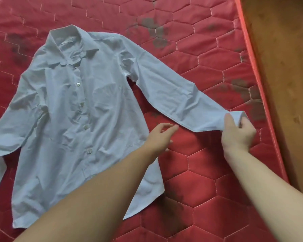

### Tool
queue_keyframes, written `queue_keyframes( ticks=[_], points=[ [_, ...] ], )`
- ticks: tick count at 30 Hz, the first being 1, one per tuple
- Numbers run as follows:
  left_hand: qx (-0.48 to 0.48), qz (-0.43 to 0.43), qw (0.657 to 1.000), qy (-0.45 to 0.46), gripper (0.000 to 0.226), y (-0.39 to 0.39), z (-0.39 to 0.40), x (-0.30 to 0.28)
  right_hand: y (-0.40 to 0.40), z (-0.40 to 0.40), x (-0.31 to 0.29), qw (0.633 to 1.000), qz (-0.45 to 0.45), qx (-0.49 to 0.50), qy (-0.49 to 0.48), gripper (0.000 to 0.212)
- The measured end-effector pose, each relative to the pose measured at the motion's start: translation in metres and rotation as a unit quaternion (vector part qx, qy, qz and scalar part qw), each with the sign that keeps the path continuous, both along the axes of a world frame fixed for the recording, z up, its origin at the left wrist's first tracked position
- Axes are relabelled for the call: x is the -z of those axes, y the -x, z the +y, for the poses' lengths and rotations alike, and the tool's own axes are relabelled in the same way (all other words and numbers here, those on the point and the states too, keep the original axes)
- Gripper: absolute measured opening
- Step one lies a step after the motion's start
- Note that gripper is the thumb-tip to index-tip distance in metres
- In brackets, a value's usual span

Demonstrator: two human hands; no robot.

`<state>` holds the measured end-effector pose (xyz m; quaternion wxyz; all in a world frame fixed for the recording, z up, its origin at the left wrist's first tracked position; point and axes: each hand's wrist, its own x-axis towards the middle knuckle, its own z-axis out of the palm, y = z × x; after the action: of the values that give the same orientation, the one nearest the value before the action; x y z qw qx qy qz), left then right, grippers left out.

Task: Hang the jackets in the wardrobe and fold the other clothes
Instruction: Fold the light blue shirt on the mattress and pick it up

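While cut off at the picture's left edge: one pale blue long-sleeved button-up shirt [87, 109], flat on red quilted mattress [208, 172]. Right hand [237, 131] pinching its outstretched cuff; left hand [160, 136] loosely open, holding nothing.

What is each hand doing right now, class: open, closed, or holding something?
Left hand: open, fingers relaxed, holding nothing, beside the shirt.
Right hand: closed, pinching the cuff of the shirt's sleeve.

No readable text — shirt [80, 105] collar label blurred, illegible.
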<state>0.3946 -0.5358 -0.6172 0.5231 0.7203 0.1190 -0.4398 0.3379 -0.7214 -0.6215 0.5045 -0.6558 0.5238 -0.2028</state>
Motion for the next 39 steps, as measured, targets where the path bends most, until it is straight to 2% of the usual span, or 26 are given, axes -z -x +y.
queue_keyframes(
  ticks=[2,4,6,8,10,12,14,15,16,18,20,21,24,25,26,27,28,31,32,34,37,39],
  points=[
    [-0.124,0.078,0.987,0.062,0.034,-0.014,0.005,-0.014,-0.016,0.027,-0.022,0.981,-0.049,-0.149,0.110,0.026],
    [-0.226,0.119,0.959,0.123,0.045,-0.030,0.025,-0.026,-0.032,0.071,-0.046,0.939,-0.104,-0.285,0.163,0.025],
    [-0.291,0.152,0.920,0.214,0.061,-0.045,0.060,-0.039,-0.041,0.126,-0.066,0.851,-0.128,-0.466,0.207,0.018],
    [-0.307,0.186,0.880,0.310,0.079,-0.056,0.106,-0.052,-0.041,0.178,-0.075,0.734,-0.150,-0.617,0.242,0.014],
    [-0.292,0.198,0.874,0.334,0.082,-0.061,0.153,-0.057,-0.036,0.217,-0.076,0.644,-0.166,-0.696,0.272,0.014],
    [-0.245,0.175,0.915,0.267,0.071,-0.058,0.196,-0.056,-0.025,0.246,-0.062,0.551,-0.120,-0.765,0.311,0.018],
    [-0.173,0.128,0.970,0.112,0.049,-0.045,0.230,-0.047,-0.011,0.267,-0.042,0.435,-0.025,-0.826,0.358,0.030],
    [-0.145,0.099,0.984,0.028,0.035,-0.036,0.244,-0.039,-0.002,0.274,-0.031,0.391,0.019,-0.846,0.361,0.032],
    [-0.139,0.077,0.987,-0.031,0.021,-0.025,0.255,-0.031,0.007,0.278,-0.022,0.370,0.045,-0.861,0.347,0.030],
    [-0.171,0.059,0.981,-0.073,0.004,-0.003,0.267,-0.015,0.026,0.281,-0.012,0.353,0.057,-0.884,0.300,0.025],
    [-0.218,0.021,0.970,-0.105,0.012,0.015,0.274,0.003,0.043,0.278,-0.007,0.363,0.047,-0.891,0.270,0.028],
    [-0.232,0.001,0.965,-0.120,0.014,0.021,0.277,0.011,0.048,0.274,-0.006,0.401,0.048,-0.876,0.263,0.031],
    [-0.177,0.007,0.978,-0.110,0.012,0.034,0.283,0.022,0.042,0.258,0.001,0.580,0.109,-0.771,0.238,0.022],
    [-0.158,0.020,0.983,-0.092,0.014,0.038,0.285,0.023,0.036,0.252,0.005,0.617,0.132,-0.738,0.240,0.020],
    [-0.143,0.027,0.986,-0.076,0.018,0.041,0.287,0.024,0.028,0.245,0.009,0.634,0.155,-0.716,0.247,0.025],
    [-0.127,0.028,0.989,-0.068,0.024,0.043,0.288,0.025,0.020,0.237,0.014,0.635,0.175,-0.706,0.260,0.033],
    [-0.115,0.030,0.991,-0.065,0.031,0.044,0.290,0.028,0.012,0.229,0.017,0.621,0.199,-0.703,0.282,0.039],
    [-0.100,0.040,0.993,-0.056,0.040,0.050,0.300,0.035,-0.002,0.208,0.024,0.549,0.272,-0.705,0.357,0.045],
    [-0.096,0.045,0.993,-0.056,0.039,0.053,0.303,0.037,-0.006,0.205,0.024,0.543,0.295,-0.695,0.368,0.045],
    [-0.082,0.027,0.993,-0.077,0.033,0.059,0.307,0.041,-0.014,0.211,0.021,0.562,0.309,-0.673,0.368,0.041],
    [-0.103,-0.005,0.987,-0.119,0.019,0.060,0.309,0.036,-0.017,0.250,0.012,0.582,0.246,-0.693,0.348,0.039],
    [-0.141,0.003,0.983,-0.118,0.013,0.053,0.317,0.028,-0.013,0.287,0.005,0.565,0.188,-0.729,0.337,0.043]
  ],
)
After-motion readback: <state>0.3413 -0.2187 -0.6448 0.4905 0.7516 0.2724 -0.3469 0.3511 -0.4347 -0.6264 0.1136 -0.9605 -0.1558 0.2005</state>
